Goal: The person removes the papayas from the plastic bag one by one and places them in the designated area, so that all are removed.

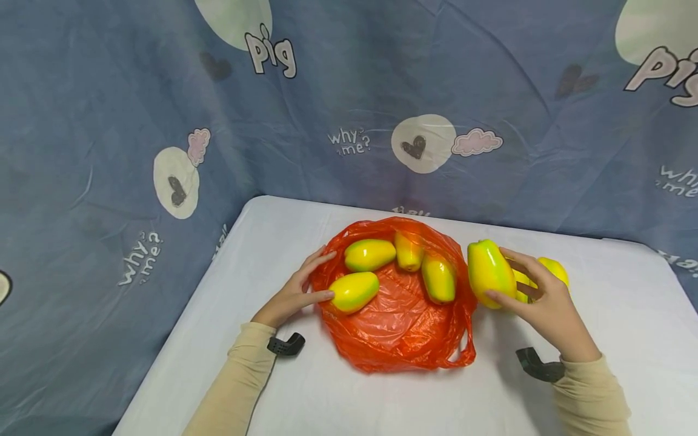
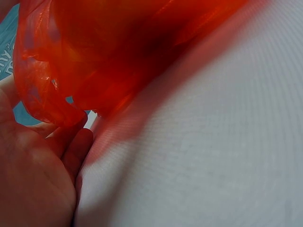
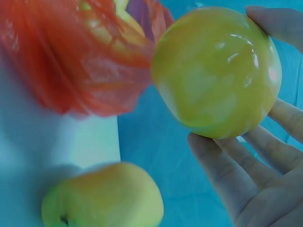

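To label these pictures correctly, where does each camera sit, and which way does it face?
Head: on the head, facing forward and down; shows both sleeves, left hand, right hand, red bag.
Left wrist: on that wrist, facing the left hand, red bag and white tabletop.
Right wrist: on that wrist, facing the right hand and held yellow fruit.
Head and right wrist share this fruit.

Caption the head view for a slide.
Right hand holds a yellow-green fruit beside an open red bag containing four more; left hand at its rim.
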`<state>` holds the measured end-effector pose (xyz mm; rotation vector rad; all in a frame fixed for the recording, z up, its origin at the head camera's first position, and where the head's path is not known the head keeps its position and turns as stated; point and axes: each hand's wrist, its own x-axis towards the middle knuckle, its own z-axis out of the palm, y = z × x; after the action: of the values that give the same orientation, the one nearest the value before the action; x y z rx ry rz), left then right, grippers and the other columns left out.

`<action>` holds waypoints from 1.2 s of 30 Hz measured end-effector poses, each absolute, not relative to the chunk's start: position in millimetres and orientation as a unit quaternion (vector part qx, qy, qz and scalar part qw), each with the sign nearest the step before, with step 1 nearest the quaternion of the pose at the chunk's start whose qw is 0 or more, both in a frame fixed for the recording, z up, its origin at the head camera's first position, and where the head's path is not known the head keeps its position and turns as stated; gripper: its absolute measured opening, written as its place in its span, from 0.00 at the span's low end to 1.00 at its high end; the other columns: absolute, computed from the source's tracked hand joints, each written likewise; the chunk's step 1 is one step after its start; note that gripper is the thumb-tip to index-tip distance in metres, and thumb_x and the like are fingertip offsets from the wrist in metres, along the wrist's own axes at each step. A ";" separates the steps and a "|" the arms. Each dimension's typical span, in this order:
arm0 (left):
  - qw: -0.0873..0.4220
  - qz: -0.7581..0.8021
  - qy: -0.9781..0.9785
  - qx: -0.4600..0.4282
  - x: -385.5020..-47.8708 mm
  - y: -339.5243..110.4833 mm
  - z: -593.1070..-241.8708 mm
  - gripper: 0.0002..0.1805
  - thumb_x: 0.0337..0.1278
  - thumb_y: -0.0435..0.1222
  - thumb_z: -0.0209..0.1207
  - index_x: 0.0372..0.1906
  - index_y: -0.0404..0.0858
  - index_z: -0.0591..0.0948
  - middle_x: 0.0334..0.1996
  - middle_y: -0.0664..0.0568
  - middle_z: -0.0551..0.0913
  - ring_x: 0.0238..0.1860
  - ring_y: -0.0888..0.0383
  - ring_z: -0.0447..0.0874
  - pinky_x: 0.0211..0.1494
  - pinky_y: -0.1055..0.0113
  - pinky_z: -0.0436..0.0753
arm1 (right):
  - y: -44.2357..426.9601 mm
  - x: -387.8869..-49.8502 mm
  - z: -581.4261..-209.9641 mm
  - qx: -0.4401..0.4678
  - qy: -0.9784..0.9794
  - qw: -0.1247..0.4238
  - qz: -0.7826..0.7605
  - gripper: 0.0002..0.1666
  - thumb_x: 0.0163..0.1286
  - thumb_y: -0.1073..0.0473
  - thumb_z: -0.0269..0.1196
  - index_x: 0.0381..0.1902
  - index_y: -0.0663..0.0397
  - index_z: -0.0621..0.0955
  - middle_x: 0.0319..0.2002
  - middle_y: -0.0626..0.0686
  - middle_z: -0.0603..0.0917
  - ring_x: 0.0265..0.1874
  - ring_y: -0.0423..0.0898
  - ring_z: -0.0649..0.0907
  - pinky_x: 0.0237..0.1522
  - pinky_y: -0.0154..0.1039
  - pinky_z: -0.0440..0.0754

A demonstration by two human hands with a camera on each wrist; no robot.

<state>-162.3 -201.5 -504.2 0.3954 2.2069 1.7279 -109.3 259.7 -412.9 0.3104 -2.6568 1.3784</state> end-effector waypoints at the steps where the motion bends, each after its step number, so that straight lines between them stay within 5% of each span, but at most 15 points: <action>1: 0.155 0.603 0.770 0.138 -161.9 -201.5 -503.9 0.42 0.60 0.42 0.70 0.78 0.61 0.66 0.85 0.62 0.43 0.86 0.50 0.35 0.85 0.38 0.47 | 262.1 -108.8 -413.1 0.101 -0.881 0.070 0.456 0.45 0.60 0.62 0.77 0.74 0.44 0.73 0.63 0.37 0.77 0.60 0.21 0.73 0.51 0.13 0.76; 22: 0.151 0.607 0.767 0.142 -161.3 -201.3 -504.2 0.42 0.59 0.42 0.70 0.77 0.62 0.66 0.85 0.64 0.44 0.86 0.51 0.36 0.85 0.39 0.47 | 313.5 -104.4 -410.6 0.007 -0.894 0.097 0.438 0.45 0.63 0.60 0.76 0.76 0.42 0.70 0.70 0.39 0.73 0.58 0.18 0.71 0.49 0.08 0.71; 36: 0.149 0.603 0.771 0.140 -162.3 -201.5 -505.9 0.42 0.58 0.42 0.71 0.76 0.64 0.67 0.84 0.66 0.45 0.86 0.53 0.37 0.86 0.41 0.47 | 342.6 -100.8 -419.7 -0.080 -0.884 0.130 0.443 0.46 0.66 0.60 0.73 0.79 0.42 0.66 0.77 0.46 0.67 0.70 0.30 0.70 0.50 0.08 0.72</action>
<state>-162.3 -201.5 -505.9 0.4029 2.2154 1.7344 -100.8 342.6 -419.7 -0.2315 -2.5673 1.2865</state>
